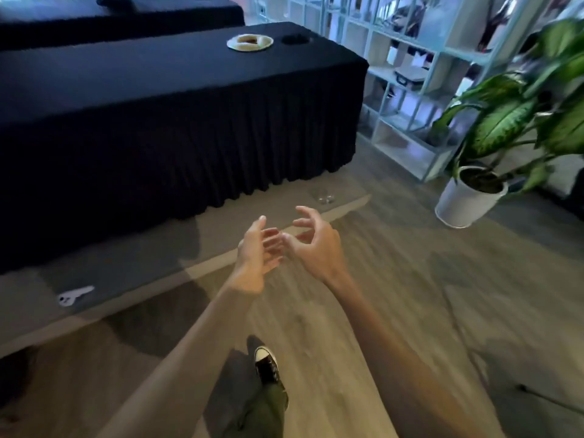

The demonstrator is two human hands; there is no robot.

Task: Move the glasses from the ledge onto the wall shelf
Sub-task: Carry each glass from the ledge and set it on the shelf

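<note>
Clear glasses (325, 196), blurred and hard to separate, stand on a low grey ledge (158, 260) that runs along the foot of a black-skirted table. My left hand (256, 254) and my right hand (316, 241) are stretched out in front of me above the floor, fingers spread and curled, holding nothing. Both hands are short of the glasses, which lie a little beyond and to the right of my right hand. The pale open wall shelf (407, 74) stands at the back right, with several compartments.
A long table in a black cloth (158, 99) carries a white plate (249, 42) and a dark bowl (295, 39). A white tool (74, 294) lies on the ledge at left. A potted plant (471, 197) stands right, before the shelf. My shoe (266, 363) is on the wooden floor.
</note>
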